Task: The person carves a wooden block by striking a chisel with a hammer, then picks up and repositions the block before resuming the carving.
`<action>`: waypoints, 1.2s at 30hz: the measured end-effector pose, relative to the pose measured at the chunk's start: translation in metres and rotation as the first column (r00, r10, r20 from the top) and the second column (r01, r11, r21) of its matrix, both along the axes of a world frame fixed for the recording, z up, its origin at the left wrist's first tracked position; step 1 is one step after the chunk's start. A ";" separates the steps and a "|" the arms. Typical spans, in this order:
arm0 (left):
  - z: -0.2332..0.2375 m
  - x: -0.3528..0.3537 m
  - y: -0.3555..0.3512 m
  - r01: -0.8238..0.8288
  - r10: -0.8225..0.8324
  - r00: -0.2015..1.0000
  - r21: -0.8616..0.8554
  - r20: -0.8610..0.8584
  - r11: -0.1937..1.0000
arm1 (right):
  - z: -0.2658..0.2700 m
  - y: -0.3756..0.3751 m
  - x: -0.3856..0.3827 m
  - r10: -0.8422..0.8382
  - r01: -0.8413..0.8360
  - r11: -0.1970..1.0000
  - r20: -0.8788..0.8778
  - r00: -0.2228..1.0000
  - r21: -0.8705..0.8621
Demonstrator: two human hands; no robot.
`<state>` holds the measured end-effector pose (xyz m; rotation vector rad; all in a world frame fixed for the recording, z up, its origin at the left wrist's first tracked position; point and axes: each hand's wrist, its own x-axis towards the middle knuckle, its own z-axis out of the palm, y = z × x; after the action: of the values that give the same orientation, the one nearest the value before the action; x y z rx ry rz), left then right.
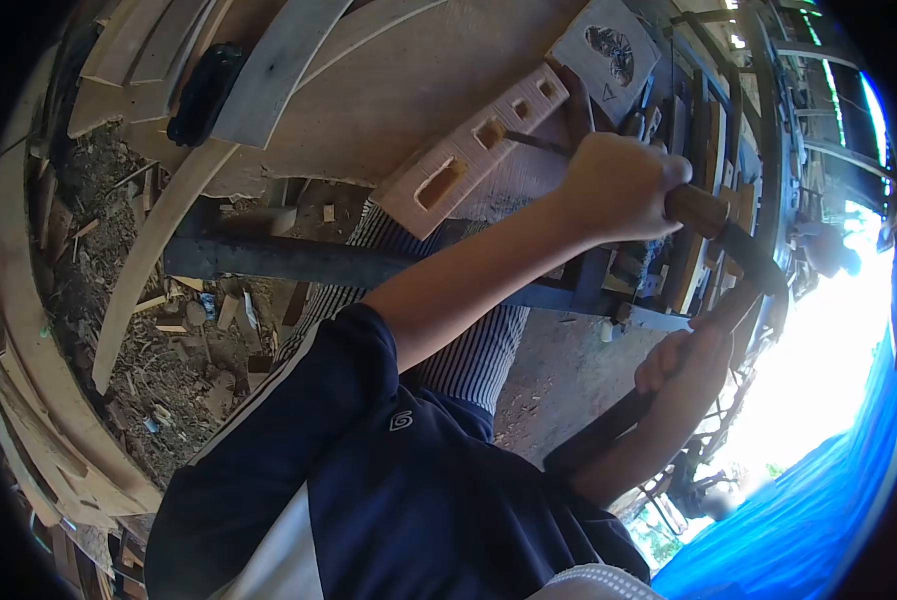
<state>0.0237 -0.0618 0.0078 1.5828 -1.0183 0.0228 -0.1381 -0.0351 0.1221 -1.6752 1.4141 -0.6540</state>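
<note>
A chisel is gripped in my left hand [624,188], which is closed round it, and its wooden handle [697,210] sticks out to the right. The metal blade [539,143] points left, its tip at one of the rectangular holes in a reddish wooden beam [471,152]. Several such holes run along the beam. My right hand [684,362] is closed round a striking tool [609,430], lower right. The tool's far end, partly blurred, lies close to the butt of the chisel handle; whether they touch is unclear.
A carved board [609,55] lies beyond the beam on a wide wooden sheet [399,85]. Curved planks [284,70] and a dark object [207,92] lie at upper left. A dark bar [289,258] crosses before my legs. Wood scraps litter the ground; a blue sheet [809,520] hangs lower right.
</note>
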 end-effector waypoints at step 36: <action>-0.041 -0.025 0.013 0.191 -0.307 0.837 0.285 0.453 0.939 | 0.018 0.020 -0.148 -0.318 0.387 0.913 0.372 0.872 -0.128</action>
<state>-0.0017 -0.0493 -0.0335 1.6770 -1.6796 0.1395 -0.2863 -0.0151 0.1397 -1.3627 1.4425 -1.2713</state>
